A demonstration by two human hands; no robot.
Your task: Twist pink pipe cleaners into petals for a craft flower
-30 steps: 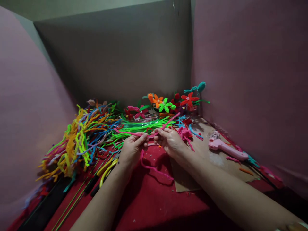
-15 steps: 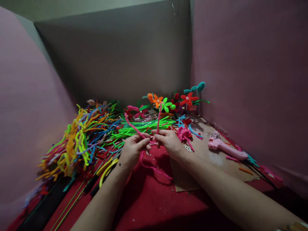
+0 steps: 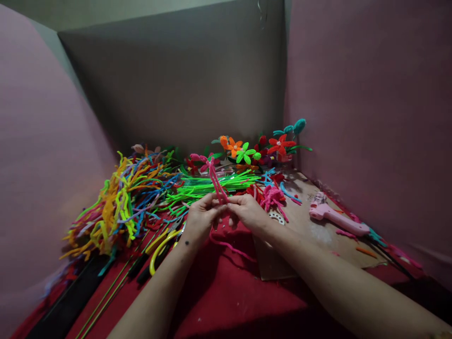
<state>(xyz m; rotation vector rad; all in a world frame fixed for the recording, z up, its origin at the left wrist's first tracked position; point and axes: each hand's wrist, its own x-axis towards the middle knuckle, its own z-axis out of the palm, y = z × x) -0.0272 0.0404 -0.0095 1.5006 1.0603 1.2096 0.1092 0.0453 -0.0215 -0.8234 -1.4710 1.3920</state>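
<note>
Both hands meet over the red cloth, pinching a pink pipe cleaner whose two ends rise side by side above the fingertips. My left hand grips it from the left, thumb and fingers closed. My right hand pinches it from the right, its fingertips touching those of the left. Below them a loose pink strand trails down onto the cloth. The part of the pipe cleaner between the fingers is hidden.
Left lies a heap of coloured pipe cleaners, with yellow-handled pliers nearer me. Green pipe cleaners and fuzzy flowers are behind. A pink glue gun and a pink bundle rest on cardboard at right.
The two upright pink ends, spread apart before, are now brought together into a near-parallel pair. My hands have drawn closer together. The view has shifted slightly.
</note>
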